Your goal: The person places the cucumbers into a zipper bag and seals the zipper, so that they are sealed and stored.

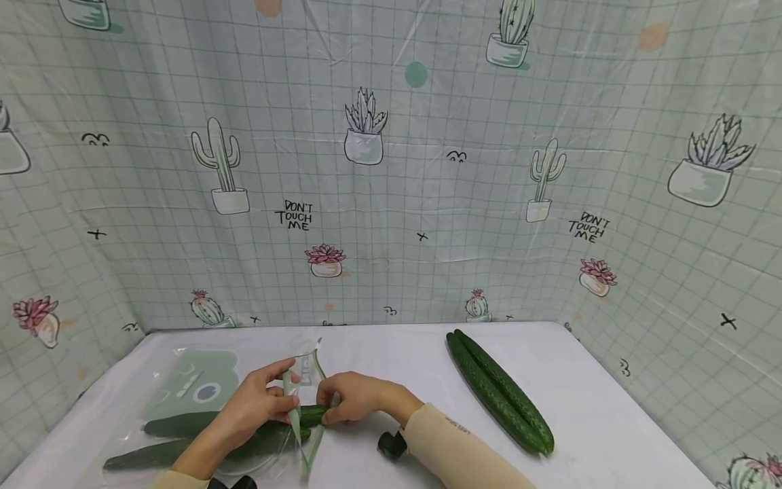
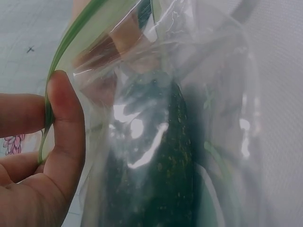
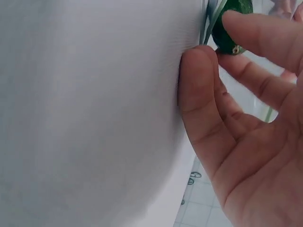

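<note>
Your left hand (image 1: pixel 253 404) pinches the plastic bag (image 1: pixel 189 380) by its edge; at its 3 o'clock, your right hand (image 1: pixel 354 398) grips a cucumber (image 1: pixel 314 415). Loose cucumbers (image 1: pixel 504 392) lie farther out.

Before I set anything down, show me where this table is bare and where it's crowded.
Bare: the white tabletop between the right hand and the two loose cucumbers, and the strip from those to the table's right edge. Crowded: the left part, taken up by the clear bag, the bagged cucumbers and the left hand.
</note>
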A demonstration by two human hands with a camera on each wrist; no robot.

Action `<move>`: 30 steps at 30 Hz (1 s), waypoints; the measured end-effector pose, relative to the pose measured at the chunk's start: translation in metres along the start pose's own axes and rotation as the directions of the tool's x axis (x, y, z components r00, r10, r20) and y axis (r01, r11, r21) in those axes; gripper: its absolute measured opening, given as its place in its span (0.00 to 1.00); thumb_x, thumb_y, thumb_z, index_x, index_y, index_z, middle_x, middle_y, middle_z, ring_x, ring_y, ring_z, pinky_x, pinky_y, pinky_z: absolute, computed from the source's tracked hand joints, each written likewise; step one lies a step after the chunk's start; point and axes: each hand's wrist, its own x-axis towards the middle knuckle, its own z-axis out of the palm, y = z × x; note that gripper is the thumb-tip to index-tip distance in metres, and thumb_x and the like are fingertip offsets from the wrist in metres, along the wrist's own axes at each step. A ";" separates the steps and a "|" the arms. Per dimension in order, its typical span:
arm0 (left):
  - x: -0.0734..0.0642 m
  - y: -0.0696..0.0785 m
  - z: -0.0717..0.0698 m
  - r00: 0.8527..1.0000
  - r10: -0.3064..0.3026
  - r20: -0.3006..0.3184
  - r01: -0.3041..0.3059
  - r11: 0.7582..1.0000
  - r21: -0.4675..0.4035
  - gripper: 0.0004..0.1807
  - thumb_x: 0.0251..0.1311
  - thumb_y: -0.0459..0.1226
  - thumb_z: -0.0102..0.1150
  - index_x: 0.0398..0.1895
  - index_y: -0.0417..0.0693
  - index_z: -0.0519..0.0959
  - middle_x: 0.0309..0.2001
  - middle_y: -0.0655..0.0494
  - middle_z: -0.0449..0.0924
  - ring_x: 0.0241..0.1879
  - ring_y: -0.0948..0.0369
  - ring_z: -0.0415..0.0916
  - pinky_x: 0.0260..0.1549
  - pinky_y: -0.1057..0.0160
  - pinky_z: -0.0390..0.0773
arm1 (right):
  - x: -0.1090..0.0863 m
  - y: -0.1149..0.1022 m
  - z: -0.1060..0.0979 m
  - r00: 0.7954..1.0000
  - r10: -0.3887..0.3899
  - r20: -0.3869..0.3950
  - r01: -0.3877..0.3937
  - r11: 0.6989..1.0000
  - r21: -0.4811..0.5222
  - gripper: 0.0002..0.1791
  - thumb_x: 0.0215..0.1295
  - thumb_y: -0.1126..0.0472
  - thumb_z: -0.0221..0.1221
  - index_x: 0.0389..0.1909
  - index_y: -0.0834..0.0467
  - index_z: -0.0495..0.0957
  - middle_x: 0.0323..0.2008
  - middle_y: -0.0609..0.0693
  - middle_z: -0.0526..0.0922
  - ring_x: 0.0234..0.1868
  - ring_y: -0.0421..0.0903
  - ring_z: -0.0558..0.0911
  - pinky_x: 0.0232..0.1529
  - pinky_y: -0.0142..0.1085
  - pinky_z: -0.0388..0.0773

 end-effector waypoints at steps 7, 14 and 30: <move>-0.001 0.000 -0.001 1.000 0.010 0.000 -0.010 1.000 -0.006 0.40 0.58 0.22 0.57 0.72 0.33 0.51 0.57 0.36 0.63 0.27 0.59 0.72 0.29 0.55 0.81 | 0.007 -0.010 0.003 0.999 -0.032 -0.005 0.030 0.981 -0.192 0.10 0.64 0.52 0.62 0.44 0.48 0.77 0.36 0.42 0.78 0.29 0.34 0.75 0.30 0.27 0.72; -0.001 -0.001 -0.001 1.000 0.005 -0.011 -0.005 1.000 -0.009 0.40 0.57 0.22 0.57 0.72 0.33 0.52 0.56 0.36 0.64 0.26 0.59 0.71 0.28 0.55 0.81 | 0.008 -0.010 0.004 0.999 -0.035 -0.027 0.027 0.972 -0.234 0.06 0.63 0.54 0.63 0.34 0.49 0.76 0.29 0.39 0.77 0.28 0.33 0.73 0.29 0.25 0.70; 0.001 0.001 0.000 0.999 -0.008 -0.045 0.008 1.000 0.000 0.39 0.56 0.20 0.56 0.72 0.32 0.53 0.55 0.36 0.65 0.27 0.58 0.74 0.27 0.55 0.81 | 0.015 -0.013 0.007 0.997 -0.074 -0.016 0.066 0.949 -0.307 0.06 0.65 0.53 0.60 0.31 0.48 0.74 0.25 0.37 0.73 0.25 0.34 0.70 0.25 0.26 0.66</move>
